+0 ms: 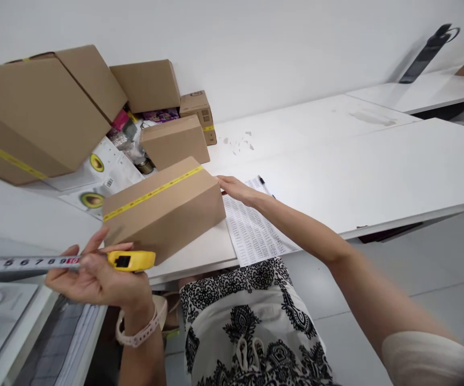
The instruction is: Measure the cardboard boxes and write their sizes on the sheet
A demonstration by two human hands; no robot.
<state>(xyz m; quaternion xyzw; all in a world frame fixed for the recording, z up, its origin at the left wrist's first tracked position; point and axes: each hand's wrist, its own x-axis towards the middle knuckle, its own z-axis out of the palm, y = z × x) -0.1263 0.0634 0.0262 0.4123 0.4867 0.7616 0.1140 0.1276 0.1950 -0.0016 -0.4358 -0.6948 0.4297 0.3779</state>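
My left hand (98, 276) is closed on a yellow tape measure (137, 261), in front of the near left corner of a cardboard box. The white blade (30, 262) is pulled out to the left, with numbers up to a red 10 showing beside my fingers. The cardboard box (175, 214), sealed with yellow printed tape (155, 192), lies near the table's front edge. My right hand (237, 188) touches the box's right end with its fingers stretched out. Under my right forearm lies a printed sheet (253, 230), with a black pen (263, 182) at its top.
Several cardboard boxes (159, 86) stand against the wall at the back left, around packaged goods and a white carton with avocado pictures (115, 161). A dark bottle (425, 53) stands far right. The white table (356, 161) stretches right. A shelf (38, 327) is at the lower left.
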